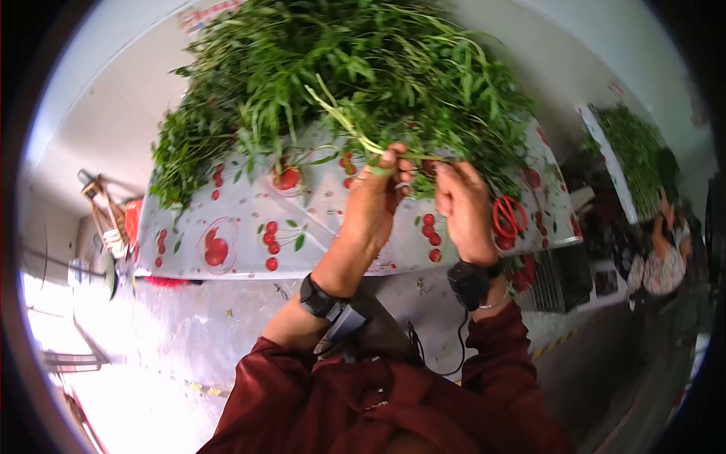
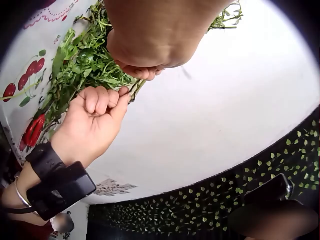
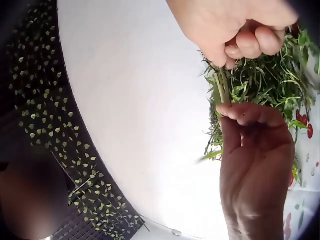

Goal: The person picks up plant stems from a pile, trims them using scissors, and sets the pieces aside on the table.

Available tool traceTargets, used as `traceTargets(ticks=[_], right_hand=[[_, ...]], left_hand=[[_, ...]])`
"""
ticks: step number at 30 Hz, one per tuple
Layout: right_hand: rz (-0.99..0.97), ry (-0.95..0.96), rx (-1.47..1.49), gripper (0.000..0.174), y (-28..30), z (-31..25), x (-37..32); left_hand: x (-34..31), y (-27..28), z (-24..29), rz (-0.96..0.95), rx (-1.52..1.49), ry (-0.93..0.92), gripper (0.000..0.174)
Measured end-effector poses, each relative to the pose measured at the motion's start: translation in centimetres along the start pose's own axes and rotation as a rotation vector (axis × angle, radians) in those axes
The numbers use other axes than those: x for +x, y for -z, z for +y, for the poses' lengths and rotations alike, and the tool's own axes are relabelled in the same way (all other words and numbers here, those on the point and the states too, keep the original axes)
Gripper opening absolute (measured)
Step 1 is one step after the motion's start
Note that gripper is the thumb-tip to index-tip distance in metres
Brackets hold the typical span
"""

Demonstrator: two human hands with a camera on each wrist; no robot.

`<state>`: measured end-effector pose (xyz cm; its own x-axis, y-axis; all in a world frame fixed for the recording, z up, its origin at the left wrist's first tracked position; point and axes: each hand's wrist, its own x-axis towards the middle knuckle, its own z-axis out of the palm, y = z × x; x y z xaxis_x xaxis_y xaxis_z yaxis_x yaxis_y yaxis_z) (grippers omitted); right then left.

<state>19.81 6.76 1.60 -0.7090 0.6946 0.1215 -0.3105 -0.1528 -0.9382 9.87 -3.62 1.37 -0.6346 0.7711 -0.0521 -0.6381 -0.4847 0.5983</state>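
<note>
a maroon shirt [image 1: 378, 405] is lying nearest, below the hands. the left hand [image 1: 370, 200] and right hand [image 1: 463, 200] are working close together, each pinching the green stems [image 1: 342, 117], which are stretching between them and sticking out past the left. a leafy pile [image 1: 355, 60] is spreading over the counter [image 1: 325, 219] beyond both hands; red scissors [image 1: 509, 216] are resting just beside the right. the stems are probably being light, bendy and easily snapped or bruised, so fingertips are best gripping bare stalk, not leaves.
</note>
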Motion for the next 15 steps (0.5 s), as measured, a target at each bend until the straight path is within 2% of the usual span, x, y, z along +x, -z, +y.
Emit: traceTargets(ticks=[2, 4, 6, 7, 9, 10, 11, 12, 13, 14, 15], right_hand=[[-0.004, -0.004, 0.046, 0.018, 0.3, -0.2, 0.0], [0.074, -0.013, 0.089, 0.012, 0.8, -0.3, -0.3], [0.077, 0.015, 0.091, 0.015, 2.8, -0.2, -0.8], [0.146, -0.031, 0.075, 0.019, 3.2, -0.5, -1.4], [0.203, -0.032, -0.219, 0.027, 4.7, -0.2, -2.9], [0.215, -0.066, -0.334, 0.025, 5.5, 0.1, -3.6], [0.230, -0.100, -0.448, 0.024, 6.3, 0.5, -4.4], [0.229, -0.103, -0.446, 0.024, 7.7, 1.6, -5.0], [0.204, 0.109, -0.680, 0.020, 9.2, 3.4, -5.5], [0.177, 0.324, -0.910, 0.016, 9.9, 4.3, -5.7], [0.184, 0.319, -0.907, 0.016, 9.6, 4.4, -6.0]], left_hand=[[-0.4, 0.3, 0.2, 0.008, 0.036, -0.020, 0.023], [-0.5, 1.3, 1.4, 0.018, 0.000, -0.058, 0.022], [-1.0, 2.8, 3.1, 0.041, -0.034, -0.097, 0.022], [-1.3, 3.8, 4.1, 0.068, -0.038, -0.127, 0.022], [-1.8, 6.4, 6.4, 0.148, 0.114, -0.298, 0.025], [-1.8, 7.6, 7.9, 0.233, 0.109, -0.318, 0.027], [-1.8, 9.2, 9.4, 0.260, 0.191, -0.416, 0.028], [-2.3, 10.0, 11.3, 0.320, 0.249, -0.461, 0.028], [-1.5, 12.5, 12.7, 0.249, 0.221, -0.573, 0.028], [-1.5, 13.6, 14.6, 0.279, 0.214, -0.605, 0.026], [-1.2, 14.4, 16.3, 0.358, 0.216, -0.617, 0.025]])
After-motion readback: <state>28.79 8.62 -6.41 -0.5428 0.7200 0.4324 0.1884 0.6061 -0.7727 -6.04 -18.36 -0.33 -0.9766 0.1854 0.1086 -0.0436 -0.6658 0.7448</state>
